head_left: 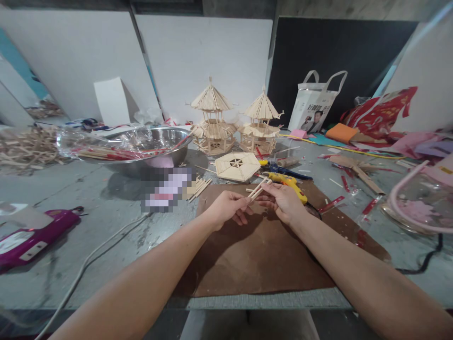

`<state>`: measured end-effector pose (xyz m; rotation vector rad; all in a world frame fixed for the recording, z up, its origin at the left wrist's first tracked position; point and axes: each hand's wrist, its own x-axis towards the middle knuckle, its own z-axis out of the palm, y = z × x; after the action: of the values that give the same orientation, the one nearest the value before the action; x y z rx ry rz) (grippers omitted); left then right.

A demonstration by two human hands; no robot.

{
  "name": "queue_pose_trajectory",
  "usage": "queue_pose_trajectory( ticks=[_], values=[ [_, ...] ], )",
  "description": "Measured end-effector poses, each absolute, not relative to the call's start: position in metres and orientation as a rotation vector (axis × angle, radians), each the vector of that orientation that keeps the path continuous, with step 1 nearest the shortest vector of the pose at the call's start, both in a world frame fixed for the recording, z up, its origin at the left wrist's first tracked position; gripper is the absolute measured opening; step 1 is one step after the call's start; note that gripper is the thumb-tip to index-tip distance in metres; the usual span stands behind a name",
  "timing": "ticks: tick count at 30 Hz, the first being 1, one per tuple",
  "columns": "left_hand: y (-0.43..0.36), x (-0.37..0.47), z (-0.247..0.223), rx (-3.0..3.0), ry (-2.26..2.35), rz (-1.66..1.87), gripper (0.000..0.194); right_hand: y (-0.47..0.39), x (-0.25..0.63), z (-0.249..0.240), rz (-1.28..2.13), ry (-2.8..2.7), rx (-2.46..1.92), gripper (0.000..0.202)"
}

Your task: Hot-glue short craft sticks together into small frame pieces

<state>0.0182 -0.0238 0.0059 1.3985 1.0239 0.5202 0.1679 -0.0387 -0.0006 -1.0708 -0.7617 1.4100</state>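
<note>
Lying just inside the table edge (262,302), presumably as protection, the brown board (247,264) gave room for moving. Above it, the left hand (230,208) and right hand (283,200) pinched a small stick piece (257,192) from opposite ends, likely to steady it. The yellow glue gun (283,179) sat just beyond, seemingly for quick reach; two stick pavilions (212,126) bounded the far side.

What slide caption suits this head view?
Bare left hand and right hand hold thin pale wooden sticks over a flat brown board before two beige wooden pagoda models.
</note>
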Motion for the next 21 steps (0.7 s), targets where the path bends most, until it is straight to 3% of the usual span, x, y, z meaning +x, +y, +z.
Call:
queue_pose_trajectory(
  ticks=[14,17,21],
  values=[
    [-0.021,0.016,0.006,1.502,1.075,0.574,0.031,-0.035,0.173,-0.007,1.355,-0.835,-1.080,0.016],
    [-0.017,0.013,0.004,1.677,1.228,0.560,0.028,-0.036,0.173,-0.009,1.175,-1.000,-1.115,0.021],
    [-0.012,0.008,0.002,2.080,1.388,0.509,0.028,-0.040,0.171,-0.010,0.621,-1.472,-1.189,0.024]
  ],
)
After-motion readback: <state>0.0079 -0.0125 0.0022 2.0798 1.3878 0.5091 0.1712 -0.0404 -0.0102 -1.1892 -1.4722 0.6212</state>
